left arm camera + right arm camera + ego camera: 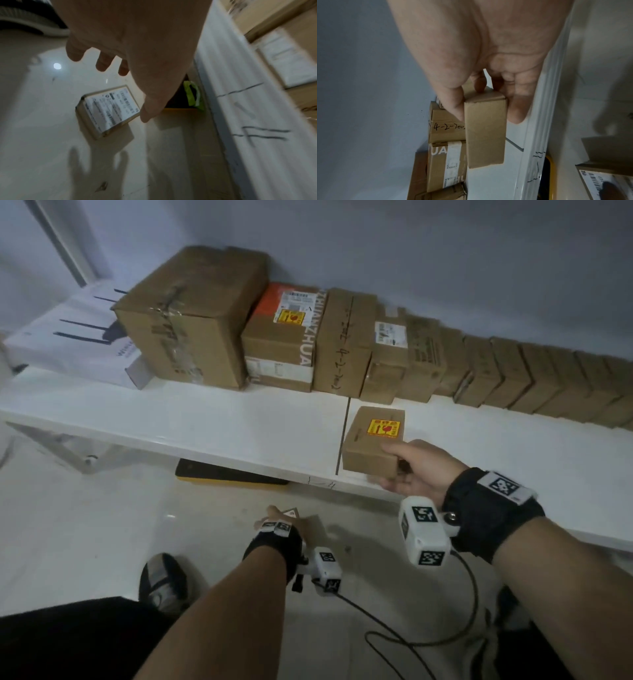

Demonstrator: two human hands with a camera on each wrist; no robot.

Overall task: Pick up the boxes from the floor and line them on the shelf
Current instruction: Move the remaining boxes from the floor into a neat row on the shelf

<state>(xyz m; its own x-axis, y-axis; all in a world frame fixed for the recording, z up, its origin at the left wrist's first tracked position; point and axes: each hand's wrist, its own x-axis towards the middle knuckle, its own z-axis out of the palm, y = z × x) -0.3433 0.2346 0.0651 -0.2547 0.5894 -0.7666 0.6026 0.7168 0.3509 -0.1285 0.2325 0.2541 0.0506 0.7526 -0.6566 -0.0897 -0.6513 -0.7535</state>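
Note:
My right hand [397,470] grips a small brown box [373,440] with a yellow sticker, thumb on top and fingers underneath, low over the front edge of the white shelf [205,419]. The right wrist view shows that small brown box [485,129] pinched between thumb and fingers. My left hand [277,520] reaches down toward the floor with its fingers spread. Below the left hand [109,75] lies a flat box [109,109] with a white label. The thumb tip is by that box's corner; I cannot tell whether it touches.
A row of cardboard boxes [342,344] lines the back of the shelf, from a large box [191,313] at the left to several small ones at the right. A white router carton [68,337] lies far left. A black-and-yellow object [229,474] sits under the shelf. My shoe [162,580] and a cable [445,628] are on the floor.

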